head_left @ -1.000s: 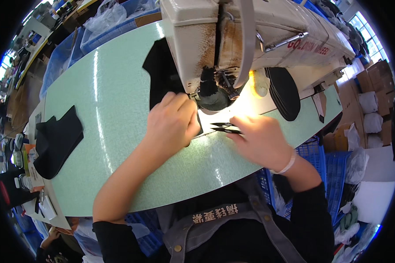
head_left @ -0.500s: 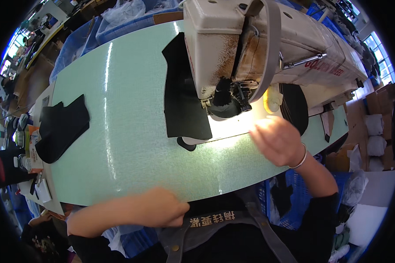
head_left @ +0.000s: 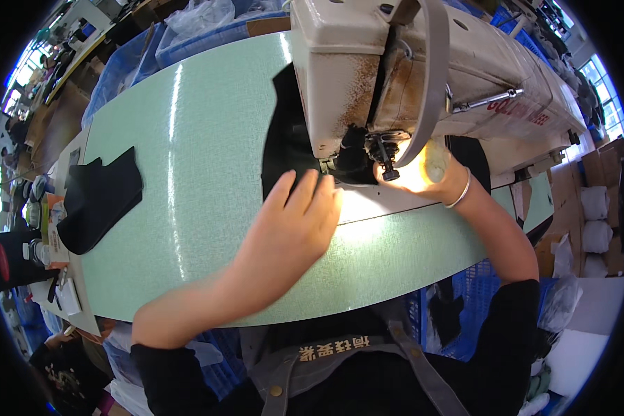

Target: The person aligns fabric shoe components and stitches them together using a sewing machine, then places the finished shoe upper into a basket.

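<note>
A long black fabric piece (head_left: 277, 139) lies beneath the head of a worn, cream-coloured sewing machine (head_left: 340, 83), close to its presser foot (head_left: 326, 165). My left hand (head_left: 288, 229) rests over the front end of that piece, fingers stretched out and slightly apart, just left of the needle area. On the other side, my right hand (head_left: 433, 177) reaches in beside the black knob and the curved grey guard. Lamp glare and machine parts hide its fingertips, so what it holds, if anything, cannot be made out. Another dark piece (head_left: 473, 161) lies behind my right hand.
A separate black cut piece (head_left: 102, 200) lies at the left of the pale green tabletop (head_left: 145, 277). Blue crates with plastic bags (head_left: 201, 28) stand behind the table. A blue basket (head_left: 475, 298) sits below its front edge. Small jars and boxes (head_left: 48, 236) crowd the left edge.
My left hand has come up from the table's front edge, opening onto the black fabric. My right hand has moved up and in beside the machine's needle area. The fabric's front end has shifted away.
</note>
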A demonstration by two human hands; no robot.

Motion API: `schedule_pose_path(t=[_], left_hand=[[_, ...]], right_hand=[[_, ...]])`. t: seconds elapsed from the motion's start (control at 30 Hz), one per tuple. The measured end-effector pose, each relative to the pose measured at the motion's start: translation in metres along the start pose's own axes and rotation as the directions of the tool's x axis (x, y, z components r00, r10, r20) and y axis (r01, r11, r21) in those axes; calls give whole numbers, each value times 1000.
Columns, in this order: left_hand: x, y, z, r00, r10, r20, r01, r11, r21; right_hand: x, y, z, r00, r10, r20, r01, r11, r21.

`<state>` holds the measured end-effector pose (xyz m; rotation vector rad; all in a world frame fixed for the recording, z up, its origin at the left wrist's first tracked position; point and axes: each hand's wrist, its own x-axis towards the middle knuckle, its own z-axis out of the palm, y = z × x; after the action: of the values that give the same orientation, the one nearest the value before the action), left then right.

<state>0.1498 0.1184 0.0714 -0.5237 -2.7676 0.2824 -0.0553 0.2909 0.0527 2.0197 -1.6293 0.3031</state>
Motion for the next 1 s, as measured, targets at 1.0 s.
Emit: schedule_pose_path(t=[1.0], left_hand=[[1,-30,44,985,-160,-63,102,838,-537]], right_hand=[[-3,-45,20,974,224,45,-228,964,140]])
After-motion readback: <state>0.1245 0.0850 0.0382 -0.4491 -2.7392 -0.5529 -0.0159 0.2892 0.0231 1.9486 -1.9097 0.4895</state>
